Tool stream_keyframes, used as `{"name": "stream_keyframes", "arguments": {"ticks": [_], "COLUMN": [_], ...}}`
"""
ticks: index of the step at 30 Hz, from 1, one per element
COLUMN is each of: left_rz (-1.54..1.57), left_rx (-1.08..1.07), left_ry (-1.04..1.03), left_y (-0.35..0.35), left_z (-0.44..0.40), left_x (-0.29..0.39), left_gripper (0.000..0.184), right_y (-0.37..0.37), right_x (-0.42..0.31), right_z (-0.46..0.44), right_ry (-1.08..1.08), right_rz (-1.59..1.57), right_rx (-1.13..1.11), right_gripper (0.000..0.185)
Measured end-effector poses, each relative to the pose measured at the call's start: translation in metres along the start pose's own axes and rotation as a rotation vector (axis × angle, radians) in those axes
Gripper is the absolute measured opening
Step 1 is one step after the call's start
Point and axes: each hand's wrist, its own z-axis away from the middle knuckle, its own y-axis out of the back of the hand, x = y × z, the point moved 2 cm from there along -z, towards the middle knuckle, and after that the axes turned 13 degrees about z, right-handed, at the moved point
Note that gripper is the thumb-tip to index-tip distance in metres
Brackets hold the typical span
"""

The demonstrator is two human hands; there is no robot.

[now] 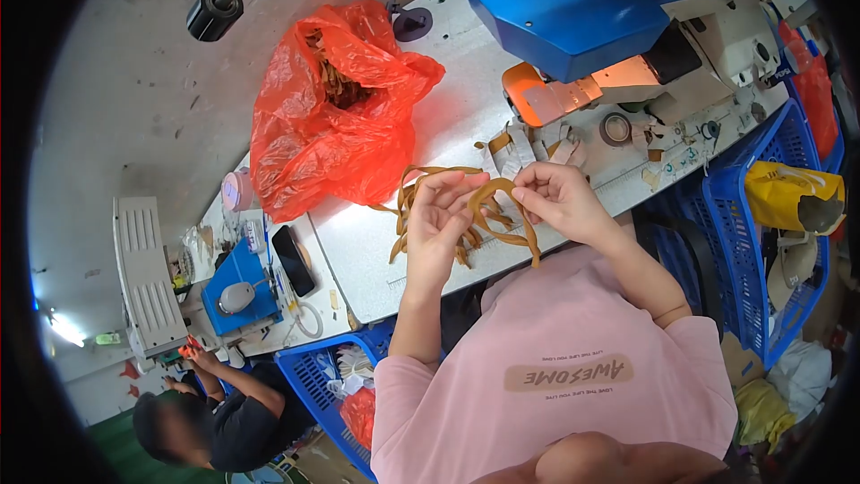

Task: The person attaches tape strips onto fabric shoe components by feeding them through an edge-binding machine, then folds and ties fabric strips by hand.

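Observation:
A narrow brown fabric strap [489, 190] is bent into a loop between my hands, its loose end hanging toward my shirt. My right hand [564, 203] pinches the strap between thumb and fingertips. My left hand [437, 224] holds the strap's other side near the thumb, palm turned up and fingers curled. More brown strips [403, 215] lie on the white table [367, 260] beneath and beside my left hand. Just beyond my hands are grey-white pieces [512, 154] with brown strips among them.
A red plastic bag [296, 125] with brown strips inside stands at the left. Beyond my right hand are a blue machine [555, 18] with an orange part [537, 94] and a tape roll [615, 129]. Blue baskets [730, 206] flank me. Another person [242, 408] works at lower left.

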Motion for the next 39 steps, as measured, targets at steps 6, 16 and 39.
{"name": "stream_keyframes", "arguments": {"ticks": [6,16,39], "left_rz": [-0.078,-0.477,-1.283], "left_rx": [0.088,0.289,-0.290], "left_ry": [-0.023,-0.121,-0.378], "left_y": [0.016,0.067,-0.007], "left_z": [-0.001,-0.010,-0.025], "left_x": [-0.001,0.007,-0.053], "left_gripper": [0.039,0.036,0.014], "right_y": [-0.013,-0.023,0.020], "right_x": [0.008,0.016,0.021], "right_z": [-0.007,-0.008,0.014], "right_ry": [-0.108,-0.051,0.381], "right_rz": [-0.036,0.254,1.072], "right_rx": [-0.036,-0.006,0.248], "right_gripper": [0.010,0.017,0.008]}}
